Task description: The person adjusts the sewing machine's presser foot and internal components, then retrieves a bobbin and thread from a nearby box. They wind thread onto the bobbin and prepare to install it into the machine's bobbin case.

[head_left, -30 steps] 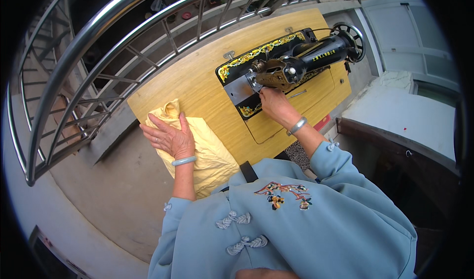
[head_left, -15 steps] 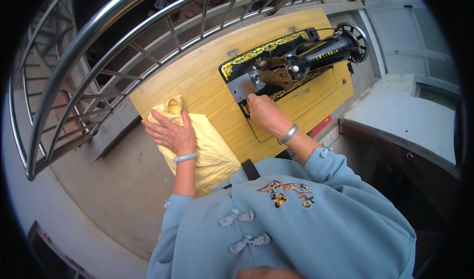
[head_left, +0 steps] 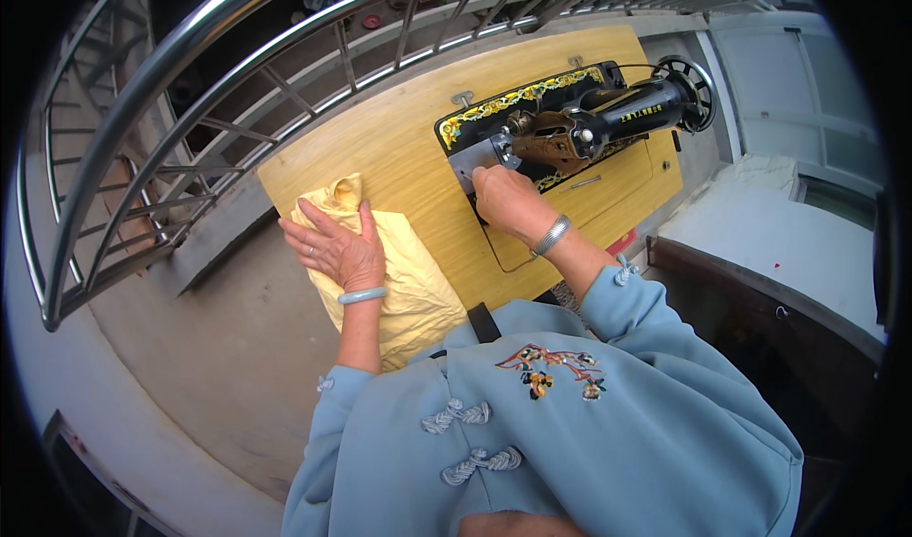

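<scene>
A black sewing machine [head_left: 646, 109] with yellow floral trim sits on the wooden sewing table [head_left: 418, 119]. My left hand [head_left: 337, 252] lies flat with fingers apart on crumpled pale yellow cloth [head_left: 410, 299] at the table's left side. My right hand [head_left: 513, 204] is at the machine's left end, over the silver plate [head_left: 475, 157] left of the needle area, its fingers closed in a pinch. Whatever they hold, if anything, is hidden. A slim metal tool [head_left: 586, 182] lies on the table to the right of that hand.
A curved stainless railing [head_left: 237, 81] runs along the left and far side. A concrete floor [head_left: 199, 356] is below left. At the right are a white ledge [head_left: 750, 242] with a dark edge and pale framed panels [head_left: 788, 90].
My right hand has moved left from beneath the needle bar to the silver plate. My left hand stays on the cloth. The whole view has shifted slightly.
</scene>
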{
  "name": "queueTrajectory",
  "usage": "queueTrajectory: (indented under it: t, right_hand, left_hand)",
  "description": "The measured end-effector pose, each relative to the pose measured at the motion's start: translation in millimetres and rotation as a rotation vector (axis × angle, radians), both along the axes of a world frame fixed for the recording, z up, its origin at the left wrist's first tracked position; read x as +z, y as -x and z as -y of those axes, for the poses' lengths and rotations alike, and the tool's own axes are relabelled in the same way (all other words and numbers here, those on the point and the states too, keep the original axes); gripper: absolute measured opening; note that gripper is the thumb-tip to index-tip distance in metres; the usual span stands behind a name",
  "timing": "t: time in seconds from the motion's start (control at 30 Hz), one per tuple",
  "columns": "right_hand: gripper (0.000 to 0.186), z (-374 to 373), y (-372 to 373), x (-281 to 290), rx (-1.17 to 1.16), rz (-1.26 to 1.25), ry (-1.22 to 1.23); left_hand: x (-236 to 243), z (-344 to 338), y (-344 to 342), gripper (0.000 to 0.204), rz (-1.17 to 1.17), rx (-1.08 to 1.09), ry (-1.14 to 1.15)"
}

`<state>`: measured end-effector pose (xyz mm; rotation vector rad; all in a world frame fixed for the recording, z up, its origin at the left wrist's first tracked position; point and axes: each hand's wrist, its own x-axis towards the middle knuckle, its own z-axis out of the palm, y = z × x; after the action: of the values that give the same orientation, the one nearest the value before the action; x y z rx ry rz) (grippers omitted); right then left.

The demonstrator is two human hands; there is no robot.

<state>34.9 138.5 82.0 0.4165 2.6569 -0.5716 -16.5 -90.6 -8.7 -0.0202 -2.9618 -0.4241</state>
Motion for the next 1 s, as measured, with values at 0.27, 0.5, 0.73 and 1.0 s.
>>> queueTrajectory:
  t: [0.27, 0.5, 0.73, 1.0]
  right_hand:
    - [0.018, -19.9, 18.0, -43.2, 0.750, 0.194, -0.253]
    - [0.009, -19.3, 27.7, -36.0, 0.883, 0.274, -0.366]
    - [0.004, -19.2, 44.7, -33.3, 1.073, 0.463, -0.354]
    - [0.010, -36.4, 40.4, -52.1, 0.909, 0.439, -0.085]
  left_hand:
    - [5.7, -2.4, 0.0, 0.097, 0.004, -0.016, -0.036]
    - [4.6, -1.3, 0.1, 0.100, 0.028, -0.007, -0.059]
    - [9.1, -1.6, 0.0, 0.101, 0.045, -0.015, -0.069]
    - [10.0, -1.1, 0.9, 0.101, 0.032, -0.012, -0.067]
